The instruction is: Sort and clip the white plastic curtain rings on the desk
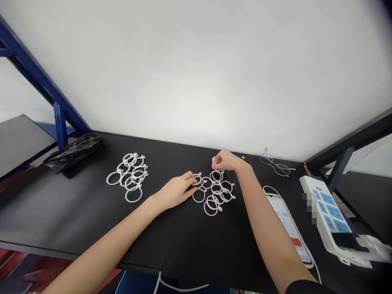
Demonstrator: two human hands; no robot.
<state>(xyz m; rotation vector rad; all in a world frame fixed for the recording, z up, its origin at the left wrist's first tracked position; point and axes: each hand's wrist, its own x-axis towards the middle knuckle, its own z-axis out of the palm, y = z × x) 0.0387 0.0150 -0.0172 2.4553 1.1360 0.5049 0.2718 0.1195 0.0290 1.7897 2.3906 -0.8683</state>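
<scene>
White plastic curtain rings with small eyelets lie on the black table (pixel 171 245) in two loose groups. My left hand (pixel 176 191) reaches in from the left to the nearer-right group, its thumb and fingers curled at the edge of a curtain ring (pixel 199 195). At the far end of the same group, my right hand (pixel 228 160) is closed with its fingertips on a curtain ring (pixel 213 162); its fingers partly hide that ring. Between and below the hands, several overlapping rings (pixel 211 208) lie flat. The other ring group (pixel 134 194) is left of my left hand.
A black plastic bag (pixel 73 155) lies at the far left. Toward the right are eyeglasses (pixel 274 164), a phone (pixel 290 228) with a cable, partly behind my right forearm, and a white power strip (pixel 324 212). A white wall (pixel 190 73) rises behind the table, with blue frame bars (pixel 59 122) at left.
</scene>
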